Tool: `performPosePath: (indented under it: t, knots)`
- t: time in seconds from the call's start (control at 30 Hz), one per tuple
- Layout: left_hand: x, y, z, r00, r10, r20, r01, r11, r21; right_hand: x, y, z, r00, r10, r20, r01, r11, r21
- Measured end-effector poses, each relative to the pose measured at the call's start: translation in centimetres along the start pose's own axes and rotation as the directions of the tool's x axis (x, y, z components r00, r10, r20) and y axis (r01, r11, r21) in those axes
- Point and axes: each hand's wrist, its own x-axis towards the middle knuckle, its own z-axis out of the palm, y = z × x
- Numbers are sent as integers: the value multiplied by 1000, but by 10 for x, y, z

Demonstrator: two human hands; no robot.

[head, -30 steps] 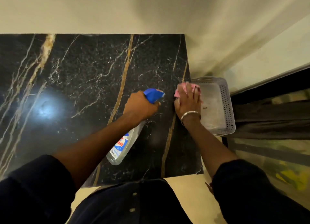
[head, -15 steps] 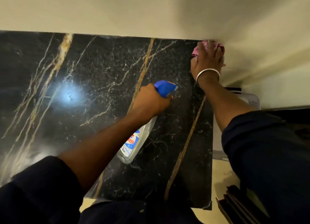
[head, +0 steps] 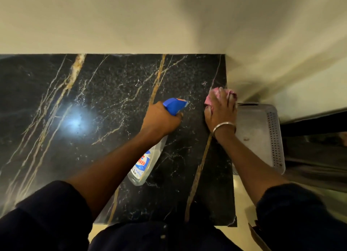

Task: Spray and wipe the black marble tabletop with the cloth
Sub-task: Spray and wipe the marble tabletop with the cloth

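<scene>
We make out just 1 bit of txt: red letters ending "in" on the spray bottle (head: 144, 164) label; rest too blurry.

right hand (head: 220, 111) presses pink cloth (head: 210, 98) on black marble tabletop (head: 93, 100).

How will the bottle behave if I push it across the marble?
The bottle is clear plastic, so probably light. It is tall and slim under a bulky blue trigger head, so likely tippy upright. The tabletop shines glossy, so it may slide easily.
</scene>
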Motion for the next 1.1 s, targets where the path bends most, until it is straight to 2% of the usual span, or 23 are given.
performPosePath:
  t: [0.2,0.27,0.33,0.43,0.5,0.67,0.8,1.1]
  knots:
    - [-9,-4,7,1000,22,-13,-22,999,32,-104,13,17,1000,2,-14,-2,1000,6]
    - [-10,-3,8,1000,15,0,-15,1000,27,-122,14,19,1000,-5,-16,5,1000,-4]
    - [-9,-4,8,1000,16,12,-16,1000,15,-119,13,18,999,23,-39,-21,998,58]
    - [-5,-3,4,1000,13,15,-13,1000,-5,-88,10,14,995,84,-57,-73,981,179]
    - [0,-4,3,1000,20,13,-20,1000,11,-51,8,9,993,84,-88,-65,978,198]
    - [23,-3,-8,999,-49,-21,49,999,0,64,-8,-7,978,28,-208,3,989,147]
    - [39,-1,-22,997,-46,-63,46,999,-6,132,-26,-15,978,56,-200,-45,997,57]
    - [61,-11,-61,993,-19,-113,20,1000,4,145,-59,-9,956,200,-215,-185,979,88]
